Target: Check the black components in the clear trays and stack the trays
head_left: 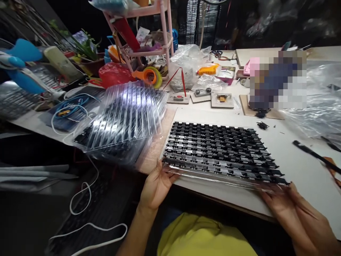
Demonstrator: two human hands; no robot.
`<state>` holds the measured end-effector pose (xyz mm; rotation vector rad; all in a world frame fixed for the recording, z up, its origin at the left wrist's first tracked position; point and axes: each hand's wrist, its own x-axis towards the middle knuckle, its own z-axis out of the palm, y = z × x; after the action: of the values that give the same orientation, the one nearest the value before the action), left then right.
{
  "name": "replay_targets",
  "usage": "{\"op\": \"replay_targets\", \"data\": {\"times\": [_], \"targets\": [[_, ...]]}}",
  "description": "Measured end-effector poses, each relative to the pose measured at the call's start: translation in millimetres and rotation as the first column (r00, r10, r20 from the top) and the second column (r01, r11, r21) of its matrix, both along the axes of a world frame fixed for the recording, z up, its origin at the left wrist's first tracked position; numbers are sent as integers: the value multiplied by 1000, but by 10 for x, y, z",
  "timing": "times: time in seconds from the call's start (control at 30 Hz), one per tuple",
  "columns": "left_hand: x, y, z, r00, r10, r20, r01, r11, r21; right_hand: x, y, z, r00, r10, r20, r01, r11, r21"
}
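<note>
At the near edge of the bench (293, 160), a clear plastic tray (218, 153) filled with rows of small black parts lies flat on a white board, its near rim hanging just over the edge. The left hand (156, 186) grips the tray's near left corner, thumb on top and fingers curled beneath. The right hand (295, 209) holds the near right corner, fingers partly spread along the rim. To the left, a stack of similar clear trays (125, 121) rests tilted, touching the board's left side. A white cable (85, 199) loops across the dark surface at near left. Farther back stand a pink rack (149, 32), an orange tape dispenser (147, 75) and crumpled plastic bags (191, 67).
</note>
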<state>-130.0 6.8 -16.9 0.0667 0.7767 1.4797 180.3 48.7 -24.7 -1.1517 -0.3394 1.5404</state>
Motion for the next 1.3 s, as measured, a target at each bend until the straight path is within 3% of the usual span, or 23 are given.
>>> {"op": "replay_targets", "data": {"times": [0.2,0.6,1.3], "targets": [[-6,-34,32,995,-85,-55,85,996,-12,140,25,-44,993,89,76,-82,993,-80],[24,4,23,995,-35,-94,35,999,-4,108,6,-121,990,132,-39,-126,983,133],[42,44,37,995,5,-104,-4,1000,5,154,18,-176,962,195,-192,-156,967,203]]}}
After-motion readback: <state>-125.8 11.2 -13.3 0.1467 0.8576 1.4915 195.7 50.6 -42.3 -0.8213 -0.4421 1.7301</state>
